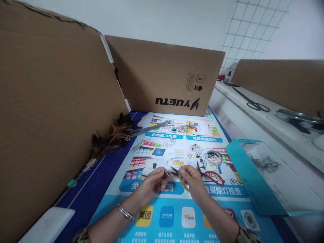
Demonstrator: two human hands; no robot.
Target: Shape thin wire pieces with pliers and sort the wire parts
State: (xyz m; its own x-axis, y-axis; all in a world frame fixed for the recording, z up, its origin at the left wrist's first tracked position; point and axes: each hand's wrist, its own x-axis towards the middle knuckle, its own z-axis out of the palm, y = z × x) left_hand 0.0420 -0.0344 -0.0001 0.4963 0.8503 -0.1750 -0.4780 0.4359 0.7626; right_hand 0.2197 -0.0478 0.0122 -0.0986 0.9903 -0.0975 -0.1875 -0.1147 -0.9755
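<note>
My left hand point(155, 180) has its fingertips pinched on a thin wire piece point(168, 173), too fine to make out fully. Small dark-jawed pliers point(174, 170) with a yellow handle are gripped in my right hand point(191, 179). Their jaws point left, apart, close to the wire at my left fingertips. My right fingers hide most of the handle. Just right of that hand lie red-handled scissors point(214, 177), dark blades pointing away from me. Beyond the hands are a round clear dish point(214, 157) and several small black rings and wire bits point(195, 147).
A teal-rimmed box point(255, 182) with tangled wire pieces point(265, 163) stands at the right. Brown feathers point(111, 135) with long wire stems point(152, 127) lie left. Cardboard panels point(162, 74) wall off the back and left. Black scissors point(253, 103) rest on the white ledge.
</note>
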